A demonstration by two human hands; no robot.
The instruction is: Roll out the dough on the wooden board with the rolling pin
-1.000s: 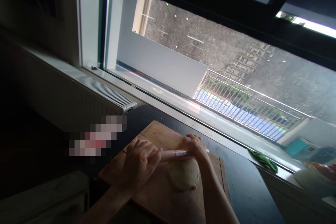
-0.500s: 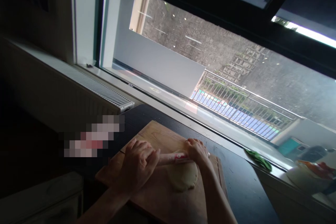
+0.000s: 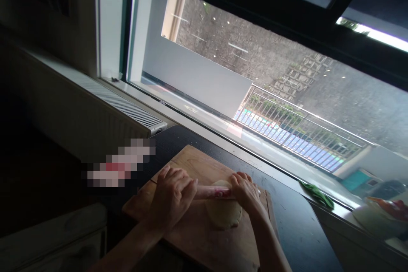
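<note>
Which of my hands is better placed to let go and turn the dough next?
Probably your right hand: it holds the rolling pin close beside the dough. Your left hand grips the rolling pin farther off, with bare wooden cutting board showing between it and the dough.

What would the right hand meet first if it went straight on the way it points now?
The right hand would probably meet the window ledge, passing over the wooden board and dark tabletop; the ledge's height is unclear.
</note>
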